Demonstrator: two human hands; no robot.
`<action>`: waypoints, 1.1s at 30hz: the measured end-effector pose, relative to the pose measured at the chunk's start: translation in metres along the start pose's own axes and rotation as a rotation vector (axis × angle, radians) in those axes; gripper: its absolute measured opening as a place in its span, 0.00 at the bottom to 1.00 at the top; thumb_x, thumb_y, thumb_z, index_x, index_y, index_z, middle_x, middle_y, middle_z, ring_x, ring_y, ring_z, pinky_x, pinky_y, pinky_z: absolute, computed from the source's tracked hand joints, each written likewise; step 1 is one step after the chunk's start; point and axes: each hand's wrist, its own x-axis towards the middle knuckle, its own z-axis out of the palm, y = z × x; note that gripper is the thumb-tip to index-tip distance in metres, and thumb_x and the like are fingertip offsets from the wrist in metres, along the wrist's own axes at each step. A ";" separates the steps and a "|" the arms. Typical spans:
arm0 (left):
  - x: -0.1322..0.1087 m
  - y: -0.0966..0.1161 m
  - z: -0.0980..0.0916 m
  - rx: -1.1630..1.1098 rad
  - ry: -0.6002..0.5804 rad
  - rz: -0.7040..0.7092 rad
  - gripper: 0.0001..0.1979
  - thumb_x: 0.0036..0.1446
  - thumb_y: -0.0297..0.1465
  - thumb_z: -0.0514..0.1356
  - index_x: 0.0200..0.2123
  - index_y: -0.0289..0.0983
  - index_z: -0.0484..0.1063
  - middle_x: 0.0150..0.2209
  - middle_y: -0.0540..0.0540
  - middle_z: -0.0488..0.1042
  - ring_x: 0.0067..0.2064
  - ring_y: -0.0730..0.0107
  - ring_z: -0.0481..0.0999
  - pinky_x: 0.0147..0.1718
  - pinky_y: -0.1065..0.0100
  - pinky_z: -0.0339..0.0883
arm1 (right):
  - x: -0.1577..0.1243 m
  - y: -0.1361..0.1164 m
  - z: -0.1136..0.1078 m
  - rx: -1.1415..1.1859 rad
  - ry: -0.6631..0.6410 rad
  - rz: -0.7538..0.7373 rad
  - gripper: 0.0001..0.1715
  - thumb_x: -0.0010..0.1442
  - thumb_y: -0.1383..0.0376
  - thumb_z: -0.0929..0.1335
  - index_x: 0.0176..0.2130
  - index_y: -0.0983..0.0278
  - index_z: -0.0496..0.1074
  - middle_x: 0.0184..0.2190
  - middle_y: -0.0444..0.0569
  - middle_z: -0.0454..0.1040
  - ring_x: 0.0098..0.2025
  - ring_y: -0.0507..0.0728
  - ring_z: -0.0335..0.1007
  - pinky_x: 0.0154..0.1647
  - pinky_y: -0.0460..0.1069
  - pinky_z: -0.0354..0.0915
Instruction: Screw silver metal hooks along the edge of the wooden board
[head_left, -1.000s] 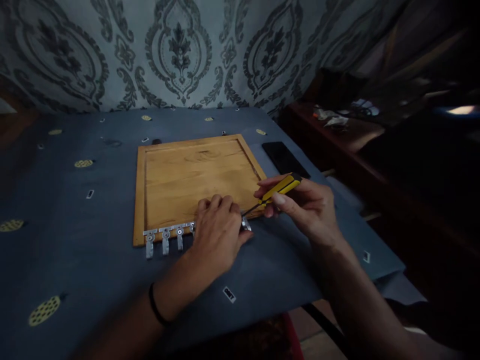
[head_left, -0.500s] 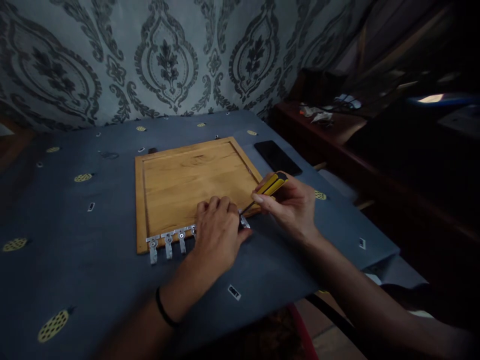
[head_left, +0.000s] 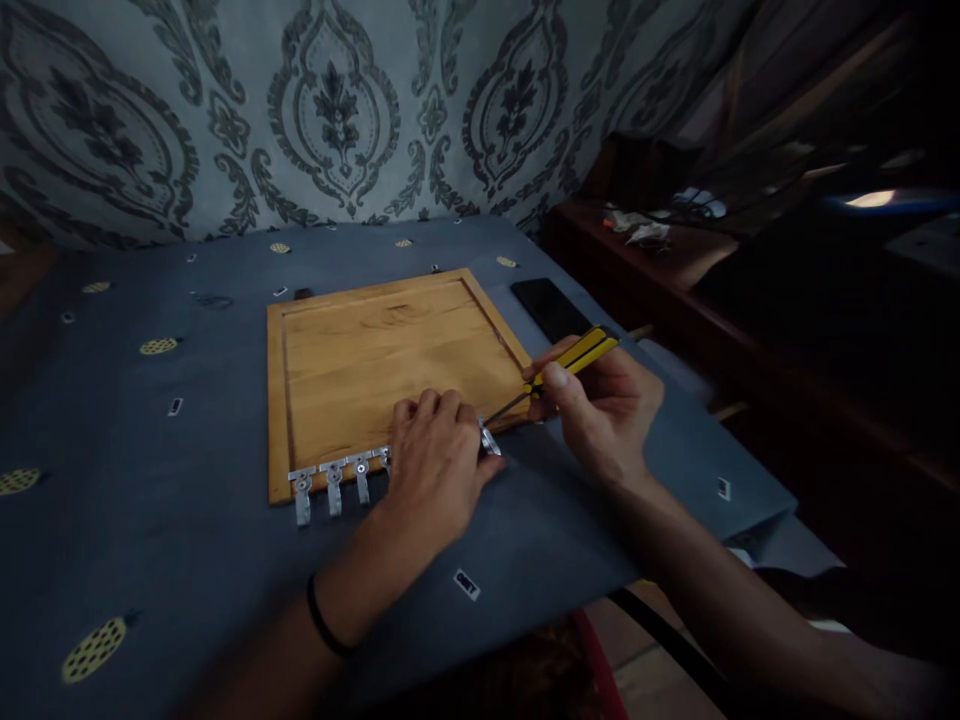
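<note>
A framed wooden board [head_left: 390, 350] lies flat on the table. Along its near edge sit several metal hinges [head_left: 334, 482], their arms jutting toward me. My left hand [head_left: 435, 460] is closed over this edge, fingers bent on the wood and thumb beside the rightmost hinge [head_left: 490, 440]; its palm hides the hinges between. In my right hand [head_left: 607, 410] is a screwdriver [head_left: 577, 355] with a yellow and black handle, pinched between thumb and fingers. Its shaft slants down to the left, with the tip at the rightmost hinge; exact contact is too small to make out.
A dark phone [head_left: 549, 308] lies right of the board. The blue tablecloth [head_left: 187, 540] has a pineapple print. Beyond the table's right side is a dark reddish-brown piece of furniture [head_left: 690, 262] with small items on it. A patterned wall [head_left: 420, 110] stands behind.
My right hand has shifted slightly right, and the screwdriver's handle leans lower to the right, with more shaft showing. The left hand stays on the board's edge. The view has moved a little.
</note>
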 end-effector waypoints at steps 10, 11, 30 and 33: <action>-0.001 0.000 -0.002 -0.006 -0.014 0.009 0.17 0.62 0.42 0.67 0.44 0.35 0.75 0.47 0.40 0.76 0.52 0.50 0.72 0.50 0.51 0.64 | -0.001 0.003 -0.001 -0.065 -0.100 0.038 0.21 0.57 0.45 0.76 0.32 0.59 0.74 0.22 0.42 0.72 0.18 0.51 0.66 0.17 0.49 0.64; 0.000 0.000 -0.002 -0.007 -0.024 0.008 0.17 0.62 0.42 0.67 0.45 0.34 0.76 0.47 0.40 0.76 0.53 0.50 0.72 0.50 0.50 0.64 | -0.001 0.003 -0.001 -0.065 -0.107 0.040 0.21 0.57 0.45 0.76 0.32 0.59 0.74 0.23 0.42 0.72 0.19 0.51 0.67 0.17 0.49 0.65; 0.000 0.001 0.001 -0.012 0.007 -0.009 0.17 0.60 0.42 0.69 0.45 0.35 0.76 0.48 0.41 0.77 0.53 0.51 0.72 0.50 0.51 0.64 | 0.008 -0.003 -0.013 0.100 -0.327 0.096 0.18 0.57 0.49 0.76 0.36 0.60 0.82 0.34 0.50 0.83 0.18 0.49 0.67 0.16 0.47 0.65; 0.000 0.001 0.001 -0.015 0.002 -0.005 0.17 0.61 0.41 0.69 0.46 0.35 0.76 0.48 0.41 0.77 0.52 0.51 0.72 0.50 0.51 0.63 | 0.007 -0.005 -0.010 0.058 -0.292 0.075 0.17 0.54 0.50 0.78 0.31 0.60 0.81 0.29 0.46 0.81 0.15 0.48 0.64 0.13 0.46 0.62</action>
